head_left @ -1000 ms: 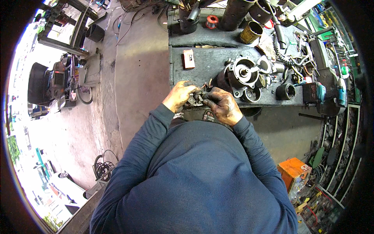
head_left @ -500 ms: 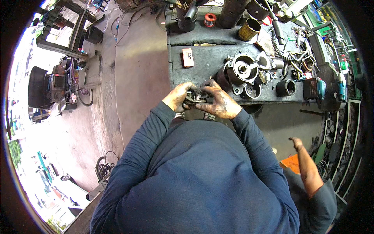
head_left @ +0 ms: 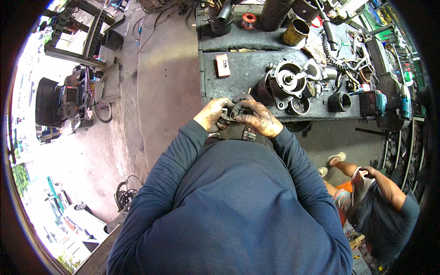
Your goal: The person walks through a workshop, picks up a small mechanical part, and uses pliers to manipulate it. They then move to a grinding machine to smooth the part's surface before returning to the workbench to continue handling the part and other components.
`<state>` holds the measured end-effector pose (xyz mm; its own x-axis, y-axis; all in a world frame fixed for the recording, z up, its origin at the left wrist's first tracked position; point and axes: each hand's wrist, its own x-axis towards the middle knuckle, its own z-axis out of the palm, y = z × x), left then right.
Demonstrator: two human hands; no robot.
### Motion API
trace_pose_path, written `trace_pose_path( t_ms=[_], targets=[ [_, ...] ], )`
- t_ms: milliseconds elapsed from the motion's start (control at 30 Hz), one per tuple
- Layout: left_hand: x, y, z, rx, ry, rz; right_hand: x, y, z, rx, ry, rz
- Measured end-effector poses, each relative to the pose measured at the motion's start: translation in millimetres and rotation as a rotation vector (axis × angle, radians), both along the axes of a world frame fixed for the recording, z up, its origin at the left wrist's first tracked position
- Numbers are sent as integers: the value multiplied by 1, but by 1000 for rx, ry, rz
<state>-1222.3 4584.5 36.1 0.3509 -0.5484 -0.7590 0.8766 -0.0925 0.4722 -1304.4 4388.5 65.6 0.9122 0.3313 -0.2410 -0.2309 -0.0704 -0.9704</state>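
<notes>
My left hand [head_left: 212, 115] and my right hand [head_left: 259, 118], both smeared with black grease, meet in front of my body at the workbench's near edge. Between them is a small dark metal part [head_left: 227, 114], which the fingers of both hands grip. Much of it is hidden by the fingers, so its kind cannot be made out. Just right of my right hand, on the bench [head_left: 243, 87], stands an opened round metal motor housing [head_left: 289, 79] with a shaft in its middle. A small red and white box [head_left: 222, 65] lies beyond my hands.
A black ring-shaped cylinder [head_left: 339, 102] and a teal cordless power tool [head_left: 379, 103] sit on the bench's right. Farther back are a solder spool [head_left: 248, 20], a rusty can [head_left: 295, 32] and a coiled cable [head_left: 332, 57]. Another person [head_left: 385, 206] is at the lower right.
My fingers have shifted slightly around the small metal part, still held at the same place. The other person has moved farther into view, now with a light cloth at their hand.
</notes>
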Motion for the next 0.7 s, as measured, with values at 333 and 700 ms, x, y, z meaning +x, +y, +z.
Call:
trace_pose_path(
  t_ms=[333, 700],
  targets=[
    [2, -3, 4, -74, -54, -41, -2, -11, -7, 28, -131, 47],
    [-5, -10, 13, -6, -119, -33, -7, -10, -5, 58, 6, 6]
  ],
)
